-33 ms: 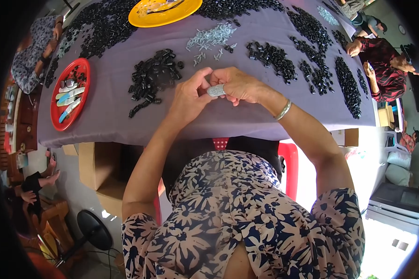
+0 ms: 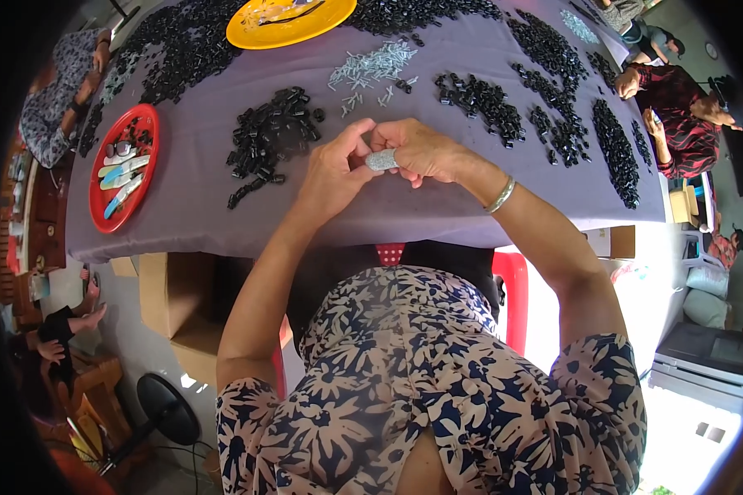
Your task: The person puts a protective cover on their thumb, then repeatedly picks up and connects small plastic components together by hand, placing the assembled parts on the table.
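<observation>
My left hand [image 2: 339, 161] and my right hand [image 2: 425, 150] meet above the near part of the purple cloth. Both are closed, fingertips together, and whatever they pinch is hidden or too small to name. A grey, speckled wrap [image 2: 381, 160] appears to sit around my right thumb. Just left of my hands lies a loose heap of small black cylindrical pieces [image 2: 266, 136]. Beyond them is a scatter of short, pale, screw-like pieces [image 2: 373, 66]. Another black heap [image 2: 480, 107] lies to the right.
A red oval tray [image 2: 97, 173] at the left holds light-handled tools and black bits. A yellow plate [image 2: 252, 36] stands at the far side. More black heaps [image 2: 615, 153] cover the right. Other people sit at both sides, and a cardboard box [image 2: 158, 289] stands below the table.
</observation>
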`<action>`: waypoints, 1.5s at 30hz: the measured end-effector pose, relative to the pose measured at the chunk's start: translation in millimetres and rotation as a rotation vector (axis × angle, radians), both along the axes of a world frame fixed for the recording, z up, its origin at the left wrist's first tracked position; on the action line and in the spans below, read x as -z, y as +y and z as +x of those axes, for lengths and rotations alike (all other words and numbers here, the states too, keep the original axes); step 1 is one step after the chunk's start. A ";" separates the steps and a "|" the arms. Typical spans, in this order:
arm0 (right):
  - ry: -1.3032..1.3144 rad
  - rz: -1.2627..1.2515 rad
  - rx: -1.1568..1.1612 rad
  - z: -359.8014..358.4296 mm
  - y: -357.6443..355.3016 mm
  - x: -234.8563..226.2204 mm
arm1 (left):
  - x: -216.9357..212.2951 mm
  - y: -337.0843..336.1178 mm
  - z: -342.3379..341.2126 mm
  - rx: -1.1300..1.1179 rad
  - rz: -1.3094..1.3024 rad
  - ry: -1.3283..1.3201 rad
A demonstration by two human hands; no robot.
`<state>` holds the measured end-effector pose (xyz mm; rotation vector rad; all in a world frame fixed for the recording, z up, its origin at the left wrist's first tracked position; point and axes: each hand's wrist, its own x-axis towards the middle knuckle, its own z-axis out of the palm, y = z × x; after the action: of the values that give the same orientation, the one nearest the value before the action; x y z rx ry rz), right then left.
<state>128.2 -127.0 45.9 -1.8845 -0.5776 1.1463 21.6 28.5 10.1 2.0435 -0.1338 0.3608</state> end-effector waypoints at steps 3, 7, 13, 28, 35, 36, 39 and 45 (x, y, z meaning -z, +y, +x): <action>0.009 0.025 -0.007 -2.0 -1.5 -2.8 | 3.5 0.3 -0.8 0.028 -0.057 0.000; -0.017 0.079 0.074 -1.6 -8.7 -6.5 | 6.9 0.2 -4.4 -0.080 -0.089 -0.082; -0.976 0.174 0.323 40.7 -24.1 -0.4 | -3.2 16.3 -10.9 -0.384 0.260 -0.238; -1.285 0.027 -0.152 35.9 -14.6 -1.6 | 1.9 -0.7 -10.7 -0.141 0.070 -0.334; 0.104 0.412 0.185 -26.9 -21.0 2.5 | -10.9 -4.8 -15.8 0.115 -0.200 -0.193; 0.105 0.411 0.185 -28.4 -21.2 4.0 | -9.0 -3.4 -15.2 0.115 -0.200 -0.192; 0.232 0.461 0.242 -29.8 -20.2 6.2 | -3.8 0.4 -13.3 0.149 -0.274 -0.182; -0.084 0.248 0.264 -9.9 -13.7 -8.1 | -2.5 0.5 -13.8 0.102 -0.326 -0.093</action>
<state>118.3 -140.7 54.0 -1.7389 -0.4766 0.7908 7.7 29.0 12.7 1.6922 -0.2203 0.3868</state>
